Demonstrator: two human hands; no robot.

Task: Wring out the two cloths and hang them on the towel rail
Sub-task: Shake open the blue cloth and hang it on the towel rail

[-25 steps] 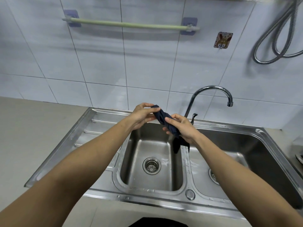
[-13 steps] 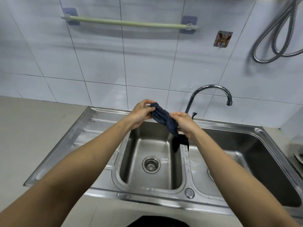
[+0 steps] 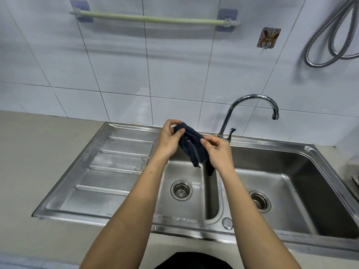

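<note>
At the centre of the frame, the fingers of the left hand (image 3: 168,141) curl around the upper end of a dark blue cloth (image 3: 191,145), thumb pressed against its front, so the fabric is pinched there. Just to the right and a little lower, the right hand (image 3: 217,153) pinches the other part of the same cloth between thumb and bent fingers. The cloth runs bunched and creased between the two hands, and a loose tail hangs down below the right hand, over the divider between two basins. Both basins belong to a stainless steel sink (image 3: 124,216). The left basin (image 3: 186,206) holds only a round strainer drain and some wet sheen; the right basin (image 3: 291,191) is larger, with its own drain, and nothing else lies in it that can be seen. A ribbed draining board takes up the sink's left part. A curved chrome tap (image 3: 250,105) rises behind the hands, spout pointing right. Bare forearms reach in from the bottom edge. A beige counter (image 3: 38,152) surrounds the sink. The wall is white tile; at the upper centre a pale green towel rail (image 3: 155,19) hangs bare on two blue mounts. A coiled metal hose (image 3: 330,35) hangs at the upper right. Only one cloth is visible.
</note>
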